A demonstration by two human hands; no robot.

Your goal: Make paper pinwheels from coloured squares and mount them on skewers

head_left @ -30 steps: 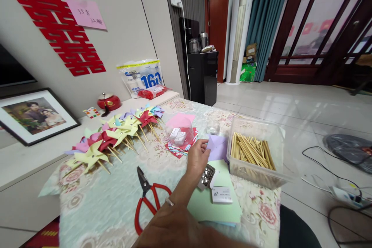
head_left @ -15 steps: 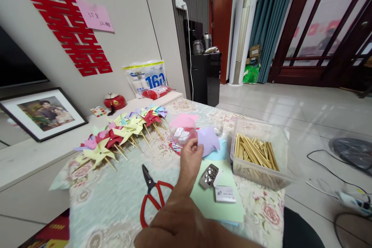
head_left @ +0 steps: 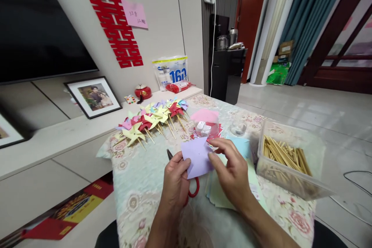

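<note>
A purple paper square [head_left: 198, 162], with slits running in from its corners and a small dark dot in the middle, is held up over the table. My left hand [head_left: 177, 176] pinches its left edge, thumb on top. At the right edge, my right hand [head_left: 231, 166] has thumb and fingers closed around the upper right corner. Behind and below my left hand are pliers with red handles [head_left: 194, 188], mostly covered. Light green paper sheets [head_left: 216, 195] lie under my right hand. The metal fasteners' box seen earlier is hidden behind my right hand.
Several finished paper pinwheels [head_left: 158, 118] on sticks lie at the back left. A clear bin of wooden sticks [head_left: 290, 186] stands right. Behind the purple paper are a pink-topped clear container [head_left: 205, 124], a small clear dish [head_left: 238, 127] and blue sheets [head_left: 241, 145].
The purple paper has come from the far side of the table toward me. Both hands now hold it, where one hand did before. The view has swung left.
</note>
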